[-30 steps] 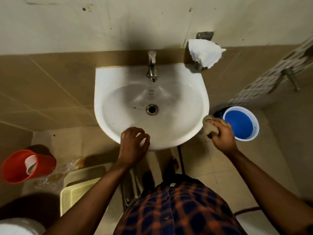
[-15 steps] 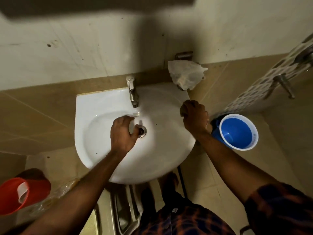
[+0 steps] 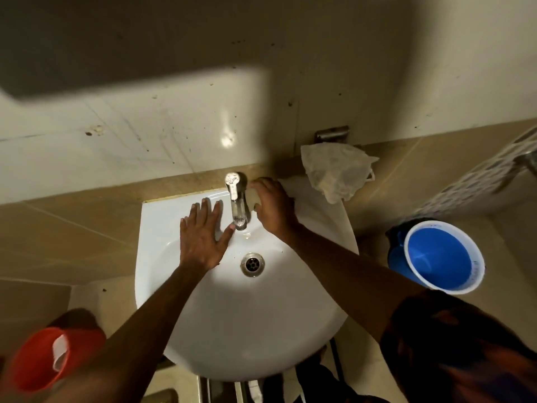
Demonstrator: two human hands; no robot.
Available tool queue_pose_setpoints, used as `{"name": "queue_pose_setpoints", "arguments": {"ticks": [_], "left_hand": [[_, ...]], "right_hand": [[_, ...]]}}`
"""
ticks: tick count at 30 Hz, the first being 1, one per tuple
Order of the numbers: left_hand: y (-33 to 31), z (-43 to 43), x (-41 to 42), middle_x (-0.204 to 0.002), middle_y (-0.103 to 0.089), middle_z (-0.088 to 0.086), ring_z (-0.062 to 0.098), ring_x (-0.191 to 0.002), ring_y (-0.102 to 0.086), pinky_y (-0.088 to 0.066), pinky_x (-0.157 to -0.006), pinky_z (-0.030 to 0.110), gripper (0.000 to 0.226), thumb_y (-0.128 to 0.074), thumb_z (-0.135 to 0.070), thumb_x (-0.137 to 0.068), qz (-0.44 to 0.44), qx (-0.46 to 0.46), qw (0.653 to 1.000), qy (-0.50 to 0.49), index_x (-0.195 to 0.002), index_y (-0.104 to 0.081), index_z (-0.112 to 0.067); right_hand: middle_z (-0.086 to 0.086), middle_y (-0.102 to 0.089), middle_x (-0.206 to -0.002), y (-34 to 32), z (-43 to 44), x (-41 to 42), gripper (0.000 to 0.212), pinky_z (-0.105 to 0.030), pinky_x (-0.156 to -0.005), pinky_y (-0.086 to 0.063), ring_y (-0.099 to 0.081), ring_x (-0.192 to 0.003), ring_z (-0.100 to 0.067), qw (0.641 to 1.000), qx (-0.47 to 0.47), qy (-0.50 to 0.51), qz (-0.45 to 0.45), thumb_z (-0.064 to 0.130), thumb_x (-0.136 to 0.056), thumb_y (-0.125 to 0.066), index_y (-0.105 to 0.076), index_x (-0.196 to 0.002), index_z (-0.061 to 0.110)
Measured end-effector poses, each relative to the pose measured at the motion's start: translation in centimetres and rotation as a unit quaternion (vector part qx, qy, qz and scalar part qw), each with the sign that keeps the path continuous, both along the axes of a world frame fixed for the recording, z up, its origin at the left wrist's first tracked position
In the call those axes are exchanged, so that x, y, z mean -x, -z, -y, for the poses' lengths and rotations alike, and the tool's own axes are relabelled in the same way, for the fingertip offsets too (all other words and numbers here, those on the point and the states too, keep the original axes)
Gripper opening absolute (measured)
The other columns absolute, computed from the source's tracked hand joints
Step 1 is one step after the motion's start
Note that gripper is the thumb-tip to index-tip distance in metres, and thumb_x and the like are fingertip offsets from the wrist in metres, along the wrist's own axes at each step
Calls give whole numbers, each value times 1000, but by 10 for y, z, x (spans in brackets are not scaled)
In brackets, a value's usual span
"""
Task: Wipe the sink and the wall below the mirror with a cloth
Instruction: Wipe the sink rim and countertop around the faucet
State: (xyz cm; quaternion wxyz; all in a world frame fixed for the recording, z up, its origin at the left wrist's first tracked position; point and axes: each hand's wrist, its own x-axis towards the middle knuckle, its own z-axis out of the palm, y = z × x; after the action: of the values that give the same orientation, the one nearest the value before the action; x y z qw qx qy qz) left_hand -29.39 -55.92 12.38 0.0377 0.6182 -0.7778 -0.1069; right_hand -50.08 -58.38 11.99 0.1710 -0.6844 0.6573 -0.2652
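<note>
The white sink point(image 3: 305, 330) is fixed to the tiled wall point(image 3: 145, 146), with a chrome tap point(image 3: 236, 199) at the back and a drain point(image 3: 252, 264) in the bowl. My left hand point(image 3: 203, 239) lies flat with fingers spread on the sink's back ledge, just left of the tap, its thumb near the spout. My right hand point(image 3: 274, 205) is cupped on the ledge right of the tap, pressing down a beige cloth point(image 3: 255, 196). Only a small patch of the cloth shows between thumb and fingers.
A crumpled pale plastic bag point(image 3: 334, 173) hangs from a metal holder point(image 3: 332, 134) over the sink's back right corner. A blue bucket point(image 3: 441, 257) stands on the floor to the right, a red bucket point(image 3: 37, 359) at lower left. The wall carries dark specks.
Both hands moved from the sink's front rim through the bowl to the back ledge, either side of the tap. My left hand opened flat. The view tilted up toward the wall.
</note>
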Motion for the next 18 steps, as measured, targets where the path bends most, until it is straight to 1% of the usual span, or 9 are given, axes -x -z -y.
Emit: {"name": "queue_pose_setpoints", "arguments": {"ticks": [2, 4, 6, 8, 10, 12, 14, 16, 18], "left_hand": [[-2, 6, 10, -166, -15, 9, 35, -152, -13, -17, -118, 58, 70, -19, -60, -96, 4, -3, 1000, 0, -157, -21, -25], [-1, 14, 20, -166, -14, 11, 36, -152, -11, -18, -118, 57, 64, -23, -48, -98, 25, -23, 999, 2, -157, -22, -22], [3, 16, 28, -166, -13, 12, 37, -152, -9, -19, -117, 58, 63, -27, -42, -98, 37, -50, 998, -10, -157, -22, -21], [7, 14, 30, -167, -6, 10, 37, -153, -3, -14, -119, 58, 64, -37, -39, -100, 38, -71, 997, -20, -158, -16, -23], [10, 12, 30, -167, -2, 9, 36, -153, 1, -10, -119, 58, 67, -40, -39, -100, 40, -68, 997, -17, -159, -12, -24], [12, 12, 28, -167, 1, 8, 35, -153, 3, -7, -120, 57, 68, -38, -43, -101, 43, -71, 996, -19, -159, -8, -25], [14, 13, 28, -167, 3, 7, 33, -154, 5, -5, -121, 56, 68, -37, -45, -101, 44, -72, 996, -22, -159, -6, -26], [16, 12, 29, -167, 5, 6, 32, -154, 6, -4, -121, 56, 68, -36, -45, -102, 40, -71, 996, -25, -159, -5, -27], [18, 13, 30, -167, 6, 5, 31, -154, 7, -3, -121, 55, 67, -35, -46, -102, 38, -63, 997, -26, -159, -5, -28]], "right_hand": [[-1, -65, -123, -4, 5, 0, 54, -38, -87, -53, -57, -110, -28, 998, 51, -25, -37, -5, -68, -71, -68, -118, 15], [3, -65, -127, -8, 12, 8, 56, -38, -90, -51, -57, -108, -30, 993, 50, -74, -83, -4, -69, -66, -69, -121, 18], [9, -61, -133, -13, 16, 13, 58, -37, -92, -46, -54, -112, -30, 984, 7, -112, -141, 0, -74, -63, -67, -126, 26], [9, -56, -136, -15, 17, 11, 58, -45, -95, -48, -49, -119, -32, 978, -58, -110, -167, 9, -77, -61, -60, -128, 37], [7, -54, -134, -14, 14, 12, 55, -54, -92, -50, -48, -119, -34, 976, -109, -103, -160, 19, -75, -63, -55, -125, 41], [8, -59, -128, -8, 9, 24, 48, -50, -91, -50, -53, -113, -32, 970, -120, -147, -155, 28, -73, -61, -61, -119, 41], [10, -65, -110, -5, -1, 38, 42, -45, -86, -53, -60, -101, -26, 968, -114, -192, -118, 42, -68, -48, -66, -106, 39], [13, -65, -90, -8, -15, 47, 37, -41, -77, -54, -63, -89, -21, 971, -76, -220, -47, 39, -63, -42, -66, -91, 33], [11, -69, -99, -9, -20, 44, 38, -41, -86, -52, -64, -97, -22, 979, -24, -202, 13, 24, -65, -47, -69, -95, 31]]}}
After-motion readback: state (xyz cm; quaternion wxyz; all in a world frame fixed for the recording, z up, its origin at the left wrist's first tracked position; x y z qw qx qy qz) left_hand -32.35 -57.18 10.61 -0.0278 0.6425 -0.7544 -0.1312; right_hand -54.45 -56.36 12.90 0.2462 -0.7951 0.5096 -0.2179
